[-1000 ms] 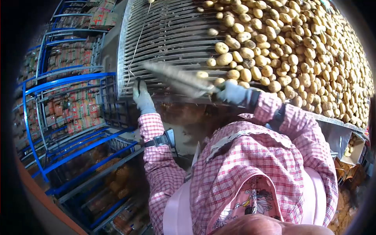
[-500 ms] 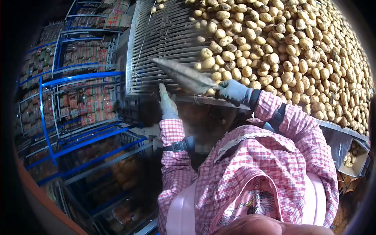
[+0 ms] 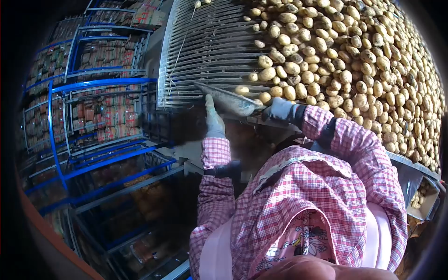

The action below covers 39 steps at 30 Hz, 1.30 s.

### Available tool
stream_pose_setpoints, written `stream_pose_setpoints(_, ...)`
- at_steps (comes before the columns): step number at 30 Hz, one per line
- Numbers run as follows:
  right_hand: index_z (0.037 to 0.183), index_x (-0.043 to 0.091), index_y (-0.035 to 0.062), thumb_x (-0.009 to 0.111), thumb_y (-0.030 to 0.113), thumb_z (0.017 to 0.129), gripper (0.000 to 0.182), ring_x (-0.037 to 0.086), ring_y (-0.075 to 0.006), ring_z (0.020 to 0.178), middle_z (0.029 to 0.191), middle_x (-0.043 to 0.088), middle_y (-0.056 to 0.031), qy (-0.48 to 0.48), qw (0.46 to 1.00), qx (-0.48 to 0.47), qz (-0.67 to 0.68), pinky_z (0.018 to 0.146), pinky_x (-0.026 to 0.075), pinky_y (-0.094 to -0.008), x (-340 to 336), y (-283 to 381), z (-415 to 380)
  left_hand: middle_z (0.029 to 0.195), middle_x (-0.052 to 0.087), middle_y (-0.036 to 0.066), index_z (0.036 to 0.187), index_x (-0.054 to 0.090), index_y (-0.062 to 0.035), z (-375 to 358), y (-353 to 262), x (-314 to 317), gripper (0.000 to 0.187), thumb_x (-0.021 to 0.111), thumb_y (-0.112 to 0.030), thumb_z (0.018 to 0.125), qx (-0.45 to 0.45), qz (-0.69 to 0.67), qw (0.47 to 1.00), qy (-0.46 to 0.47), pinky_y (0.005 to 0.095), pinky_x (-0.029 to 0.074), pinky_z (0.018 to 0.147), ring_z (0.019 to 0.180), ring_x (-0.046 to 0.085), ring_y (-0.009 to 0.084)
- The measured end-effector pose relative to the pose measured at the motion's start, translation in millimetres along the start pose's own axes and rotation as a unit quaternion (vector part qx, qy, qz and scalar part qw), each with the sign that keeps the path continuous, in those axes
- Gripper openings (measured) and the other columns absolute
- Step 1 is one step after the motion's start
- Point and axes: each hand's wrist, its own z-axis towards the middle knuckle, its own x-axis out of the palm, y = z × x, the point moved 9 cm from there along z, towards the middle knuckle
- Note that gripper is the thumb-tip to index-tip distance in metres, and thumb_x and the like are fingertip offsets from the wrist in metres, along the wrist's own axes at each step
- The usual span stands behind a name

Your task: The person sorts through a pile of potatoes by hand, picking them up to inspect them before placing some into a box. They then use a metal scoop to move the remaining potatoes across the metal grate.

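Note:
A worn grey metal scoop (image 3: pixel 232 103) lies low over the near edge of a slatted metal rack, its tip pointing left. Its handle end is in my right hand (image 3: pixel 281 109), gloved in grey and closed round it. My left hand (image 3: pixel 214 122), also gloved, is upright at the scoop's left part, fingers stretched along its near side. Loose potatoes (image 3: pixel 291 67) cover the right of the rack, a few of them right by the scoop's right end. Bare slats (image 3: pixel 205 56) show on the left.
Blue metal frames (image 3: pixel 102 84) with stacked printed bags (image 3: pixel 114 114) stand at the left. The rack's metal side rail (image 3: pixel 164 70) runs beside them. At the far right, a bin (image 3: pixel 422 198) holds more potatoes below the rack's edge.
The scoop has come down and nearer to me, its tip lower over the slats. My left hand is now against its near side. The whole view has shifted slightly.

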Motion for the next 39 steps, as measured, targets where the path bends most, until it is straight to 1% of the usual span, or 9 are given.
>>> stream_pose_setpoints(3,0.096,0.073,0.0012,0.07,0.027,0.082,0.029,0.063,-0.0139,0.061,0.071,0.067,-0.0046,-0.092,0.963,-0.075,0.242,0.057,0.051,-0.0316,-21,-12,14,0.161,0.031,0.008,0.157,0.033,-0.0168,3,-12,7,0.089,0.064,-0.065,0.089,0.024,-0.003,0.998,0.055,0.0511,0.03,0.115,0.143,0.035,0.0285)
stream_pose_setpoints(10,0.105,0.076,0.0176,0.06,0.022,0.091,0.022,0.063,-0.0138,0.056,0.071,0.064,-0.0035,0.186,0.975,-0.107,0.056,0.051,0.053,-0.0296,36,31,3,0.158,0.035,0.011,0.155,0.034,-0.0104,34,-19,-32,0.089,0.06,-0.066,0.09,0.064,-0.023,0.996,0.057,0.0494,0.024,0.118,0.14,0.038,0.0243)
stream_pose_setpoints(14,0.109,0.075,0.0157,0.069,0.026,0.088,0.025,0.065,-0.0185,0.062,0.077,0.068,-0.0057,0.02,0.852,-0.51,-0.121,0.057,0.053,-0.0328,39,7,29,0.165,0.022,0.012,0.157,0.029,-0.011,23,5,-22,0.093,0.058,-0.068,0.09,-0.039,0.015,0.998,0.043,0.0546,0.016,0.118,0.144,0.03,0.0265)
stream_pose_setpoints(16,0.104,0.076,0.0107,0.072,0.03,0.08,0.031,0.07,-0.0256,0.082,0.086,0.072,-0.0092,0.062,0.993,-0.083,0.046,0.075,0.055,-0.0391,38,-60,68,0.164,0.026,0.011,0.157,0.031,-0.01,18,16,-1,0.095,0.062,-0.067,0.088,-0.074,0.017,0.995,0.068,0.0523,0.016,0.118,0.144,0.03,0.0238)
stream_pose_setpoints(18,0.106,0.076,0.0092,0.071,0.04,0.085,0.038,0.071,-0.0288,0.09,0.096,0.074,-0.0142,-0.021,0.999,0.019,0.036,0.083,0.054,-0.0399,5,-27,13,0.158,0.036,0.01,0.152,0.039,-0.009,24,21,14,0.09,0.067,-0.064,0.087,-0.029,0.042,0.997,0.061,0.0492,0.022,0.118,0.14,0.036,0.0229)
stream_pose_setpoints(22,0.103,0.076,0.007,0.068,0.052,0.083,0.05,0.07,-0.0343,0.096,0.102,0.073,-0.0197,-0.056,0.998,-0.009,-0.023,0.088,0.053,-0.0424,0,-23,13,0.15,0.047,0.009,0.148,0.045,-0.0039,7,-3,50,0.077,0.074,-0.046,0.09,-0.008,0.018,0.997,0.072,0.0351,0.034,0.115,0.135,0.044,0.0209)
stream_pose_setpoints(27,0.114,0.072,0.0077,0.066,0.041,0.085,0.045,0.069,-0.0372,0.1,0.104,0.072,-0.0225,-0.067,0.997,-0.016,-0.023,0.089,0.052,-0.0444,-13,-29,-10,0.125,0.064,0.01,0.122,0.064,-0.0047,28,37,48,0.049,0.073,-0.04,0.089,-0.059,-0.039,0.996,0.061,0.0423,0.045,0.104,0.116,0.058,0.0237)
stream_pose_setpoints(33,0.109,0.072,0.005,0.065,0.037,0.083,0.042,0.069,-0.0395,0.099,0.101,0.072,-0.0237,-0.099,0.995,-0.011,-0.015,0.087,0.052,-0.0462,-36,-60,-24,0.129,0.062,0.012,0.128,0.061,-0.0026,0,13,138,0.048,0.067,-0.031,0.09,-0.069,-0.047,0.984,0.159,0.0426,0.046,0.106,0.119,0.058,0.0258)
stream_pose_setpoints(39,0.095,0.071,0.002,0.067,0.02,0.08,0.024,0.064,-0.0184,0.067,0.075,0.069,-0.0076,-0.104,0.966,-0.002,0.237,0.064,0.052,-0.0348,-58,-102,-10,0.129,0.063,0.012,0.129,0.06,-0.0041,20,24,248,0.051,0.064,-0.033,0.087,-0.129,-0.083,0.939,0.308,0.0442,0.047,0.105,0.118,0.06,0.0293)
